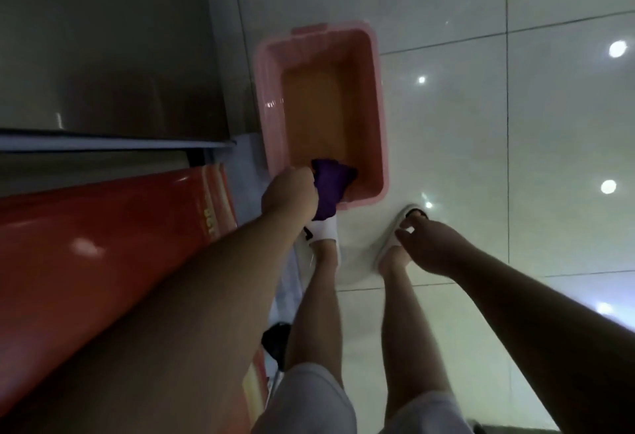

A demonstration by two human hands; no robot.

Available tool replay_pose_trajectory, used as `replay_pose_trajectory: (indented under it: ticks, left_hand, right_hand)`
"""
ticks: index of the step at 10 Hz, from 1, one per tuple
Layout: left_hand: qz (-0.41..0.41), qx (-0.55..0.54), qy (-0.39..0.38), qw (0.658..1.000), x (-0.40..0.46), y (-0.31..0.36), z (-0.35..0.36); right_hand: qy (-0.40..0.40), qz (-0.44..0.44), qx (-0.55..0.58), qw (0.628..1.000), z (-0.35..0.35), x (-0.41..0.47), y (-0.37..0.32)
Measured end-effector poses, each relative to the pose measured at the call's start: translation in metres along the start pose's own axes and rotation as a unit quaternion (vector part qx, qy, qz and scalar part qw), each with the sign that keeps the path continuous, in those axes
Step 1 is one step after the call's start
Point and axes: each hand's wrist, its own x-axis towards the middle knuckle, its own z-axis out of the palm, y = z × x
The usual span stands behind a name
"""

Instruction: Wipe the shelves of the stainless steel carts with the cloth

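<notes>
My left hand [288, 193] grips a dark purple cloth [331, 189] over the near end of a pink plastic tub [264, 97] that stands on the floor. The cloth hangs bunched from my fist, partly inside the tub. Brownish water fills the tub's bottom. My right hand [429, 244] hovers lower right, above my right foot, fingers loosely spread and holding nothing. A stainless steel surface [103, 42], the cart's shelf or side, fills the upper left.
A glossy red panel [103, 244] with yellow lettering runs along the left under my left arm. My legs and white slippers [323, 234] stand just before the tub. Pale glossy floor tiles [515, 124] spread to the right.
</notes>
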Motion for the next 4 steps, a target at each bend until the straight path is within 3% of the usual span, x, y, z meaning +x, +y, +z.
replay_pose_trajectory:
  ticks: [4]
  left_hand:
    - [0.0, -0.03, -0.004, 1.0, -0.046, -0.005, -0.011]
  right_hand:
    - [0.036, -0.015, 0.029, 0.999, -0.014, -0.006, -0.023]
